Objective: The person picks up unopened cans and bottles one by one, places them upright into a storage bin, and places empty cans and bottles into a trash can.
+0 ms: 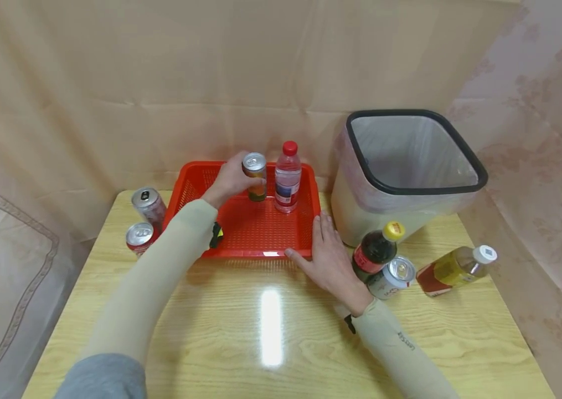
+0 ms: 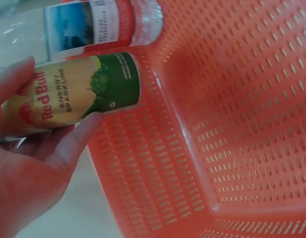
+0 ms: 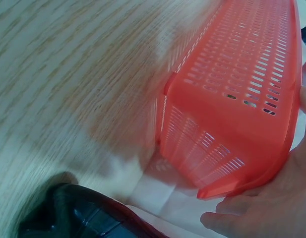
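Note:
My left hand (image 1: 231, 180) grips a gold and green Red Bull can (image 2: 88, 89) by its upper part, thumb and fingers around it. The can is upright over the back of the red plastic basket (image 1: 246, 238). Right beside it, a clear bottle (image 1: 288, 180) with a red cap stands in the basket. My right hand (image 1: 330, 260) rests at the basket's front right corner. Its fingers lie extended along the outside of the right wall, with the thumb at the front rim.
Two cans, a silvery one (image 1: 148, 204) and a red one (image 1: 139, 235), stand left of the basket. A lined bin (image 1: 385, 205) is at the back right. Before it are a cola bottle (image 1: 374, 252), a white can (image 1: 392, 277) and a tilted-looking yellow-labelled bottle (image 1: 452, 270).

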Demonstrator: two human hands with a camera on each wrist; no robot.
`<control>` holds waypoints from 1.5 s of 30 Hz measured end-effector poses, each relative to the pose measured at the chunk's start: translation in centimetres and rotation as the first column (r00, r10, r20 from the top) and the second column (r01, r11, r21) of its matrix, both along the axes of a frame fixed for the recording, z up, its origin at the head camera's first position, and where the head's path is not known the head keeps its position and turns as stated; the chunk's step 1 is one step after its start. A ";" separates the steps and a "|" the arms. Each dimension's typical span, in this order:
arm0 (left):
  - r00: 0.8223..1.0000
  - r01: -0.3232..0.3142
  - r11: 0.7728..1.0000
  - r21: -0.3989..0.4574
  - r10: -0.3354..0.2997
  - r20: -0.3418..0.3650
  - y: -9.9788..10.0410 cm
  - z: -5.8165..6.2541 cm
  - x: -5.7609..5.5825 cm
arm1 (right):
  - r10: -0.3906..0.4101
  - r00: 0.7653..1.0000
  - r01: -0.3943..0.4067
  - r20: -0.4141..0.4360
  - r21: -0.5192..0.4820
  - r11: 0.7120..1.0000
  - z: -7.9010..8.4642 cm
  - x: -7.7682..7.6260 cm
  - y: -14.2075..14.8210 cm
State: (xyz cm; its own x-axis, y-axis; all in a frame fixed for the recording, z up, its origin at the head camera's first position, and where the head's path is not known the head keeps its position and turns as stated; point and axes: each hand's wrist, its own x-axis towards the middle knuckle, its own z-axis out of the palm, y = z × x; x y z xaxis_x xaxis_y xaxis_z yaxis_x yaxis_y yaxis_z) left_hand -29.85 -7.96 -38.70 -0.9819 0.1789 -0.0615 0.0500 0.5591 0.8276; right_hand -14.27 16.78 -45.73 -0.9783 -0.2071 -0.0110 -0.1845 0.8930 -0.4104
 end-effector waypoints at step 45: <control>0.960 0.211 0.971 0.113 -0.228 0.161 0.3 -0.5 0.3 | 0.006 1.000 -0.006 0.017 -0.005 1.000 -0.2 -0.9 0.0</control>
